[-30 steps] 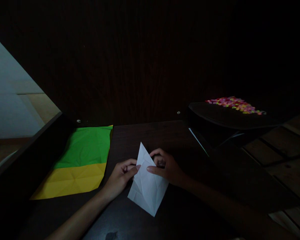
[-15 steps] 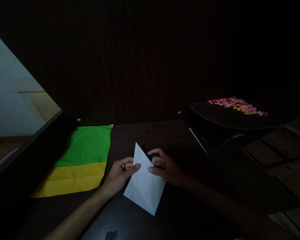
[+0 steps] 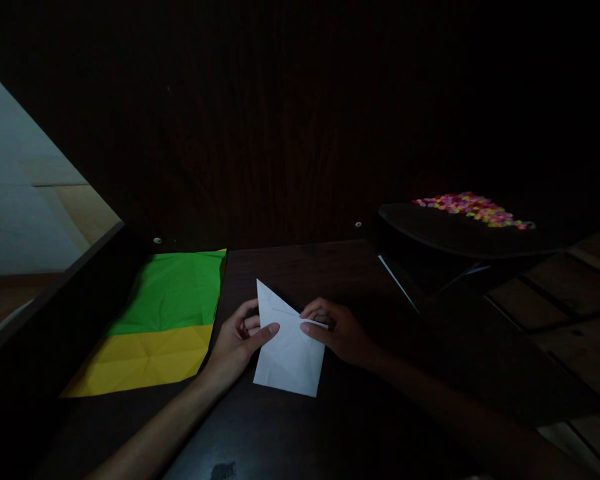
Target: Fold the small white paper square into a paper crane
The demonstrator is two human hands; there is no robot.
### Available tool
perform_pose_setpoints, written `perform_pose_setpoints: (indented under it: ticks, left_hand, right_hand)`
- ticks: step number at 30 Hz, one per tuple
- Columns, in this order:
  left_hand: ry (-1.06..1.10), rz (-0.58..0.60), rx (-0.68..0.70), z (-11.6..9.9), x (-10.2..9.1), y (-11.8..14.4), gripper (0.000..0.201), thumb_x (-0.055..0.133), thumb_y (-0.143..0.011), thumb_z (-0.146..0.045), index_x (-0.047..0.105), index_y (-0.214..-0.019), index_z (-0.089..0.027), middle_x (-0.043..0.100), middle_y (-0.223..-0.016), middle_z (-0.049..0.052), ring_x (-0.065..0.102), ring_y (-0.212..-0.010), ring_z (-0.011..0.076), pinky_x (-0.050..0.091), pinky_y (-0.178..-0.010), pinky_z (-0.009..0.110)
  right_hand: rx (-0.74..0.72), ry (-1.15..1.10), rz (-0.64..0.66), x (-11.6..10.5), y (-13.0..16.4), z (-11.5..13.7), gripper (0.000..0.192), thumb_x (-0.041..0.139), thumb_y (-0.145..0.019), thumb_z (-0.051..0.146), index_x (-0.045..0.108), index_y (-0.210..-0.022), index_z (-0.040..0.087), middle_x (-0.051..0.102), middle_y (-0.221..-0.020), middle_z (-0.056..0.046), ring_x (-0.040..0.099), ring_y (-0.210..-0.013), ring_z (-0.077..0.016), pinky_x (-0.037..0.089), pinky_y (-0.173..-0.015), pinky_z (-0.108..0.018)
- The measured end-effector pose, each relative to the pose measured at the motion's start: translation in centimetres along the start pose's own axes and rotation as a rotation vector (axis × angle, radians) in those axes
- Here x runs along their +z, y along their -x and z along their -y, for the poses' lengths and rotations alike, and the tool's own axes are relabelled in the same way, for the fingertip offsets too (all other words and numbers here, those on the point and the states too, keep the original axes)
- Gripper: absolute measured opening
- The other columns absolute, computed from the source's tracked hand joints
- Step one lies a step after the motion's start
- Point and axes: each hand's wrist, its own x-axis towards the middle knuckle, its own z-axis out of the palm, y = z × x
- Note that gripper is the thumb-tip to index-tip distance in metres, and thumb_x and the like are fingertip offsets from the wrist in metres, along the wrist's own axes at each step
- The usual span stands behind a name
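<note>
A folded white sheet of paper [image 3: 291,360] with a pointed upper left corner is held up over the dark tabletop. My left hand [image 3: 243,337] grips its left edge, thumb on the front and fingers curled behind. On the right side my right hand [image 3: 337,331] pinches the paper's edge between thumb and fingers. Faint crease lines cross the paper's face. The fingers behind the sheet are partly hidden.
Creased green paper [image 3: 173,293] and yellow paper [image 3: 145,360] lie overlapping at the left, beside a raised dark side board [image 3: 55,287]. To the right, a dark curved-edged surface [image 3: 440,233] bears a heap of small colourful pieces [image 3: 475,208]. A dark panel [image 3: 260,120] rises behind.
The white paper has turned, its top point shifting left and its lower edge rising. My right fingers have closed onto its right edge; my left hand keeps its hold.
</note>
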Motion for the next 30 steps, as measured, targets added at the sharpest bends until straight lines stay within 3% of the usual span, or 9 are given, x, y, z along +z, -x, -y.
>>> perform_pose_setpoints:
  ticks: [8,19,22,27,30]
  left_hand:
    - [-0.023,-0.028,-0.015,0.3,-0.1,-0.2,0.058,0.087,-0.063,-0.031,0.054,-0.109,-0.017,0.078,-0.086,0.008,0.075,-0.072,0.0258,0.06,-0.063,0.034]
    - [0.052,-0.075,0.043,0.3,0.1,-0.3,0.084,0.089,-0.06,-0.029,0.036,-0.125,-0.023,0.076,-0.087,0.005,0.074,-0.073,0.0251,0.059,-0.065,0.035]
    - [0.048,-0.082,0.1,0.5,-0.1,-0.5,0.072,0.087,-0.062,-0.027,0.04,-0.117,-0.026,0.074,-0.088,0.002,0.072,-0.072,0.022,0.058,-0.063,0.033]
    - [-0.145,-0.045,0.137,0.6,-0.6,-0.5,0.025,0.081,-0.069,-0.03,0.066,-0.084,-0.016,0.069,-0.073,0.0,0.061,-0.058,0.0124,0.046,-0.054,0.021]
    - [-0.228,-0.077,0.13,0.4,-0.9,-0.4,0.017,0.079,-0.07,-0.029,0.076,-0.08,-0.016,0.071,-0.075,0.002,0.059,-0.064,0.0138,0.043,-0.059,0.022]
  right_hand:
    - [-0.034,0.078,0.07,0.0,0.5,0.3,0.008,0.063,-0.082,0.026,0.069,-0.085,0.021,0.069,-0.08,-0.001,0.063,-0.073,-0.0162,0.047,-0.068,-0.028]
    - [-0.129,-0.079,0.314,-1.4,0.6,0.3,0.037,0.065,-0.079,0.036,0.067,-0.111,0.018,0.066,-0.097,-0.006,0.061,-0.084,-0.0207,0.045,-0.073,-0.03]
    - [-0.118,-0.086,0.344,-1.7,0.6,-0.1,0.042,0.066,-0.078,0.037,0.067,-0.115,0.019,0.066,-0.098,-0.006,0.06,-0.085,-0.0215,0.044,-0.074,-0.031]
    - [-0.064,-0.128,0.336,-2.0,0.4,-0.7,0.045,0.069,-0.075,0.041,0.068,-0.114,0.019,0.066,-0.099,-0.005,0.06,-0.086,-0.022,0.044,-0.074,-0.031]
    - [-0.06,-0.153,0.31,-2.1,0.2,-0.7,0.044,0.072,-0.074,0.044,0.069,-0.111,0.018,0.067,-0.095,-0.004,0.059,-0.081,-0.0203,0.043,-0.069,-0.028]
